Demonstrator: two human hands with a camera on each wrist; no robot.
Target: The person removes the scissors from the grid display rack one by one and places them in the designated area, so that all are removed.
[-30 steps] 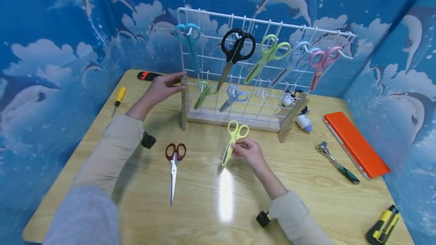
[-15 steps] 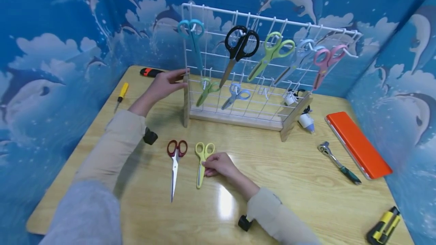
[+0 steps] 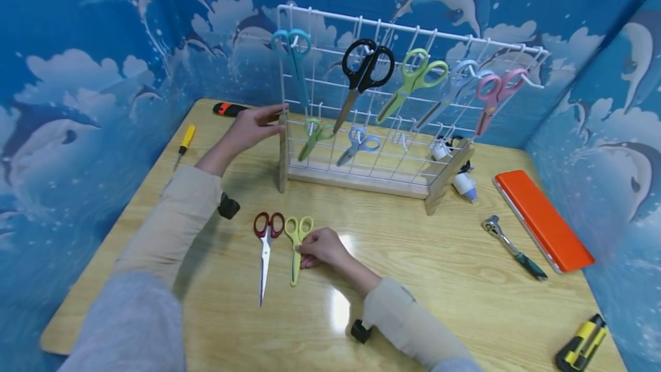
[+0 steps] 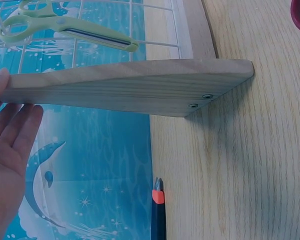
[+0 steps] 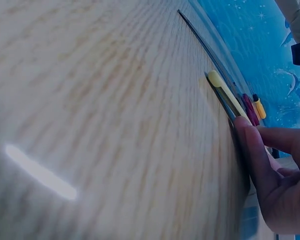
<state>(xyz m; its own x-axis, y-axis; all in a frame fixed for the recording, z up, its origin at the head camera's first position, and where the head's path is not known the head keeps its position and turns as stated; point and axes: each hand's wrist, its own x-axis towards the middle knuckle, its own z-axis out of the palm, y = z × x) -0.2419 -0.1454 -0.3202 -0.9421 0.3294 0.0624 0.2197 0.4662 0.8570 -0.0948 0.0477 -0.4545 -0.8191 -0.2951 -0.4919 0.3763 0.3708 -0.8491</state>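
My right hand pinches yellow scissors by the side, near the pivot. They lie low at the table, handles away from me, just right of scissors with dark red handles. In the right wrist view, the thumb and fingers meet on the yellow scissors close over the wood surface. My left hand holds the left wooden upright of a white wire rack. The left wrist view has the fingers of the left hand on both sides of that upright.
Several scissors hang on the rack, among them black ones and pink ones. To the right lie a red case, a ratchet wrench and a yellow-black utility knife. A yellow-handled screwdriver lies far left.
My right hand has carried the yellow scissors left and toward me, down beside the red-handled scissors, with a last small shift left. The left hand stays at the rack.
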